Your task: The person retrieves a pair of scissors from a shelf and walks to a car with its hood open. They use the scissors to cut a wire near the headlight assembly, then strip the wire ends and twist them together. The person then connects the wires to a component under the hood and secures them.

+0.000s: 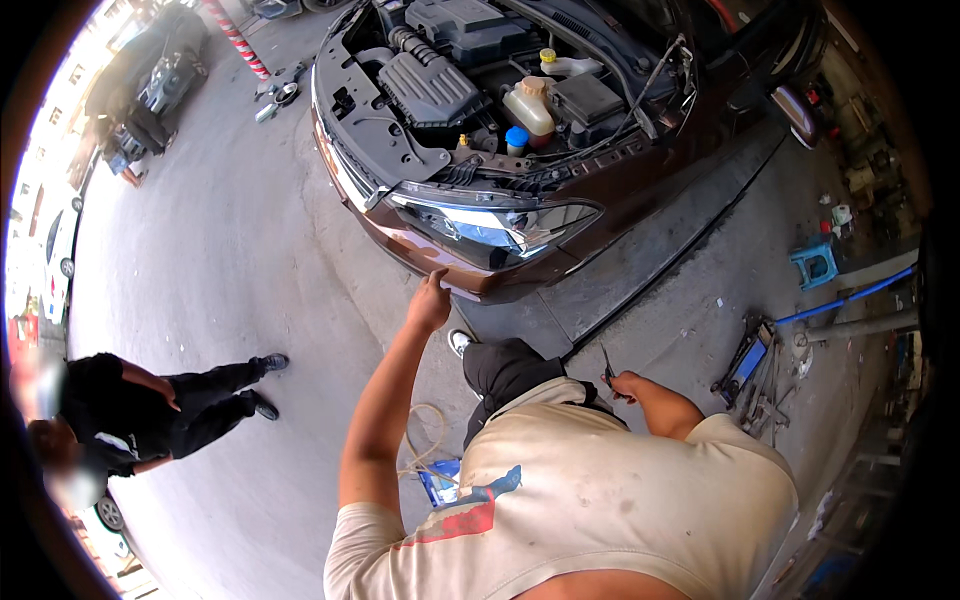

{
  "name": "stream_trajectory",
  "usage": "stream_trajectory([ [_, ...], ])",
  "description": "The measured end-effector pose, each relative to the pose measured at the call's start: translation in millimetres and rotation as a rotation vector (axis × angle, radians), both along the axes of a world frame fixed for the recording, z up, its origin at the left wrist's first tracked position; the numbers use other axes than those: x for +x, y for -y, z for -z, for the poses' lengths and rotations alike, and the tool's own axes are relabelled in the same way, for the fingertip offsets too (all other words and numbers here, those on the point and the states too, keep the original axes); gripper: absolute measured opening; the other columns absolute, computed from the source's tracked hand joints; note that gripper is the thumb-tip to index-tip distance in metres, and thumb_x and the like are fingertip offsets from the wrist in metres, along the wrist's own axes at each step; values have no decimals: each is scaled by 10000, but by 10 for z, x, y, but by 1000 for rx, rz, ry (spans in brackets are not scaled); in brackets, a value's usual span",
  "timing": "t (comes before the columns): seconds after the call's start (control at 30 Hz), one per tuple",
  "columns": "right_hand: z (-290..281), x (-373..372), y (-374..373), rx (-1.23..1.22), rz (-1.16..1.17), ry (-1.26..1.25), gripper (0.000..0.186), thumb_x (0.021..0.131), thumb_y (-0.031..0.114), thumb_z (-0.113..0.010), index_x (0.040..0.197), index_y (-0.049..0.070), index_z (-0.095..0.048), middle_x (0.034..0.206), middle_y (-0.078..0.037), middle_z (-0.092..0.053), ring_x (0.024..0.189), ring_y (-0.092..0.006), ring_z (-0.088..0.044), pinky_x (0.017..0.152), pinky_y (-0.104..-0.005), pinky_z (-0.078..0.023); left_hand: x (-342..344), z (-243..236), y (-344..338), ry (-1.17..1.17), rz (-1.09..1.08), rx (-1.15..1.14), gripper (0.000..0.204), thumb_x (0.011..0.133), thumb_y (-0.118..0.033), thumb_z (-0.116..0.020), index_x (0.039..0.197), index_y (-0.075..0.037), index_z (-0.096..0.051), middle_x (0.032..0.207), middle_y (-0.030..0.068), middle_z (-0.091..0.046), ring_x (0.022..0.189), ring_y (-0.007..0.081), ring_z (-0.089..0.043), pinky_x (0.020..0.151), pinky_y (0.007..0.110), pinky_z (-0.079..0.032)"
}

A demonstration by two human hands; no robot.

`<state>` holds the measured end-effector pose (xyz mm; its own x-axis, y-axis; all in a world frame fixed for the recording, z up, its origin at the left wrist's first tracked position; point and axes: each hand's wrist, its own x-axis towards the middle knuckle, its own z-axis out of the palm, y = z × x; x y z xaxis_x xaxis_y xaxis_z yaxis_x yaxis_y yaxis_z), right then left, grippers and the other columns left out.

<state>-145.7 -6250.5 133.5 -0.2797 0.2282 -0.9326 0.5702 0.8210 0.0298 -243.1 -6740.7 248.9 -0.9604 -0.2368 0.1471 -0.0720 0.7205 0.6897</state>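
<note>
At upper centre, brown bumper (485,282), likely stiff, easily scratched, best steadied along lower edge; left hand (430,304) there, one finger extended, can't tell the rest; right of centre, right hand (624,386), fingers wrapped round slim dark tool (608,364), probably light, best held by its handle.

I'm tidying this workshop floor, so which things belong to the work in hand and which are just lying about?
Seemingly in use:
Brown car's front bumper, at the left hand
Slim dark tool, in the right hand

Seemingly lying about:
Blue plastic stool
Blue-topped equipment, perhaps a jack
</note>
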Motion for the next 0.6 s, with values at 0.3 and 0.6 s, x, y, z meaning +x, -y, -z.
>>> stream_trajectory([
  [0.3,398,-208,1865,-150,268,-66,642,800,632,-555,934,11,-656,818,-113,-681,731,-270,-634,603,-433,-513,-1772,-547,115,273,403,-3,314,872,-161,-523,1165,-63,-579,956,257,-635,943,420,-592,830,484,-458],
  [0.6,270,-477,2708,-100,557,-159,634,833,612,-439,813,24,-675,716,-97,-684,664,-255,-669,654,-385,-549,-2654,-303,-84,179,658,-237,279,830,-305,-630,996,-82,-605,1017,174,-612,930,367,-601,744,456,-497],
])
